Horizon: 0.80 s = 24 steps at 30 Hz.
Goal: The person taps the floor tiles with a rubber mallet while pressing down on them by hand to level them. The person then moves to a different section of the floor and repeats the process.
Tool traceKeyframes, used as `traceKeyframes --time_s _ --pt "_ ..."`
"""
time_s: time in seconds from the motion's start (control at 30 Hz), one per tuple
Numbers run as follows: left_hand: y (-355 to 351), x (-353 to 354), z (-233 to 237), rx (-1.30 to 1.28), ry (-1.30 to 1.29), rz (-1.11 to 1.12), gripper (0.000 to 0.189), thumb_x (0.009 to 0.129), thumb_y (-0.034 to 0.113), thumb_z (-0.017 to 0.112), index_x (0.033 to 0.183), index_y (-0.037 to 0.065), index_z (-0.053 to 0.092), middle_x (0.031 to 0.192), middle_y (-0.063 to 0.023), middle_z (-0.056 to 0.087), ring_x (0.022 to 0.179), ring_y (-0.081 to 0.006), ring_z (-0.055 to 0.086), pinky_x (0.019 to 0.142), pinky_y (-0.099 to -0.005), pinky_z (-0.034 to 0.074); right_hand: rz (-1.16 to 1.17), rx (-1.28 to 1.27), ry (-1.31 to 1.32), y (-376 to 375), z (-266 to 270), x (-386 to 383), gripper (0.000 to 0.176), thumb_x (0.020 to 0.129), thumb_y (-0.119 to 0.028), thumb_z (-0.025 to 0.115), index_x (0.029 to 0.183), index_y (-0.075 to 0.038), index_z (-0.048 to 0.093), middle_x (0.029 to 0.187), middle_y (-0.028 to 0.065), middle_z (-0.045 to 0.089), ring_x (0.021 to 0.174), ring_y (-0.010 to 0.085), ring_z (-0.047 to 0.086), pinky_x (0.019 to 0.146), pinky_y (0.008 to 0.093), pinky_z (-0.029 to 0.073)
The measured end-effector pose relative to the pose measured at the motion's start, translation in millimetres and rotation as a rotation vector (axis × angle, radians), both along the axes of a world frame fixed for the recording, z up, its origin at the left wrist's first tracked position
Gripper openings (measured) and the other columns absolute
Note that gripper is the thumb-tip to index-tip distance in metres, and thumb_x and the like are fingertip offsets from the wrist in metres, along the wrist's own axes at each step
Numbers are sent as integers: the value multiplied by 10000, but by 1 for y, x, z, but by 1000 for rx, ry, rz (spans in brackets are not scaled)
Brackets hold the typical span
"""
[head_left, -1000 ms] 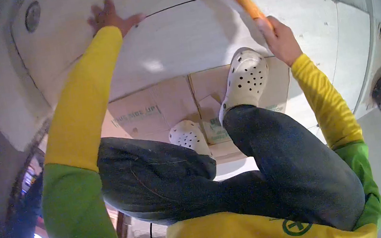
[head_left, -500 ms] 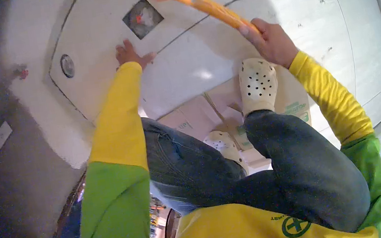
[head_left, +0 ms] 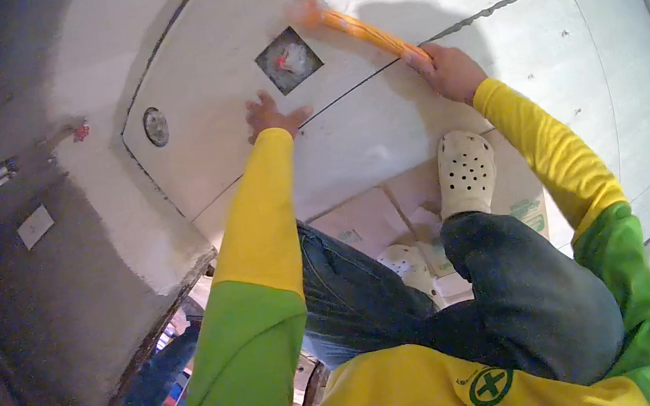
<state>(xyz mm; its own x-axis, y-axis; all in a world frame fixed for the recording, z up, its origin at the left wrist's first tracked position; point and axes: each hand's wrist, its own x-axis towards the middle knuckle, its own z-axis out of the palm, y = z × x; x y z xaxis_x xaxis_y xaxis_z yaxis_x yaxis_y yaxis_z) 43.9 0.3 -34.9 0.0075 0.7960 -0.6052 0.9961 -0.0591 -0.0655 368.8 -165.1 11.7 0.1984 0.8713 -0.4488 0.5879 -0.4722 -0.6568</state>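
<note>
Holding long orange tool handle (head_left: 366, 29) in closed right grip (head_left: 448, 71), blurred tip brought down since a second ago, now just above square grey cut-out (head_left: 288, 59); keeping left grip (head_left: 272, 116) open, flat on white panel (head_left: 382, 135) as before, suggesting work mid-stroke.

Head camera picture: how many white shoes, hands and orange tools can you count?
white clogs: 2
hands, the left hand and the right hand: 2
orange tool: 1
Total: 5
</note>
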Motion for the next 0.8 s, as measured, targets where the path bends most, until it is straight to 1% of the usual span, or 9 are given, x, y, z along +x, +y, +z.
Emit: traceKeyframes --time_s 0.1,0.2,0.23,0.3,0.33,0.4,0.5,0.6,0.8 --pt "1 3 6 -41 11 0 1265 648 666 777 1559 128 84 1604 -234 54 1462 -436 155 1113 -641 254 20 -76 72 29 30 -3 639 970 -607 380 1014 -14 615 815 254 667 793 452 648 745 517 505" --pt "10 -8 15 -129 -126 -11 1288 643 674 775 1557 104 70 1594 -269 42 1457 -465 137 1154 -561 238 -20 116 124 44 20 -19 683 969 -620 360 1012 11 616 843 265 670 821 459 651 772 518 507" --pt "13 -29 -12 -125 -122 -8 1288 643 674 775 1557 104 70 1594 -269 42 1457 -465 137 1154 -561 238 -21 90 81 55 6 -22 675 967 -619 371 996 10 614 834 267 667 814 462 649 765 522 506" --pt "28 -74 -87 -108 31 -359 1307 642 682 768 1554 80 50 1585 -295 29 1455 -481 109 1176 -492 223 -22 80 30 81 0 -20 667 965 -618 381 980 8 613 825 268 664 807 465 647 758 525 505" --pt "29 -56 -60 -100 31 -362 1307 642 682 768 1554 80 50 1585 -295 29 1455 -481 109 1176 -492 223 7 71 66 97 8 -24 664 965 -623 377 981 -2 614 827 264 665 809 462 648 756 526 504" --pt "20 -2 31 -240 -86 -32 1306 640 666 774 1552 68 56 1580 -306 20 1456 -484 95 1182 -493 202 31 69 98 119 27 -37 662 964 -627 373 982 -12 615 829 260 666 810 460 648 753 527 504" --pt "21 -9 32 -248 -190 7 1303 634 657 782 1552 64 73 1574 -318 22 1459 -483 75 1188 -483 179 101 321 181 129 40 -64 619 972 -587 406 962 -4 611 828 248 662 792 427 647 730 495 492" --pt "22 -6 40 -269 -191 10 1304 626 645 795 1547 46 93 1567 -331 37 1460 -481 70 1191 -474 166 91 92 73 169 -14 -75 626 971 -593 397 985 -4 611 821 250 659 799 424 648 727 496 499" --pt "24 -14 31 -273 -210 -48 1301 641 663 773 1540 14 93 1561 -343 53 1467 -460 76 1195 -452 159 98 265 171 182 38 -90 699 973 -612 360 1028 35 620 890 256 678 867 434 654 798 492 507"
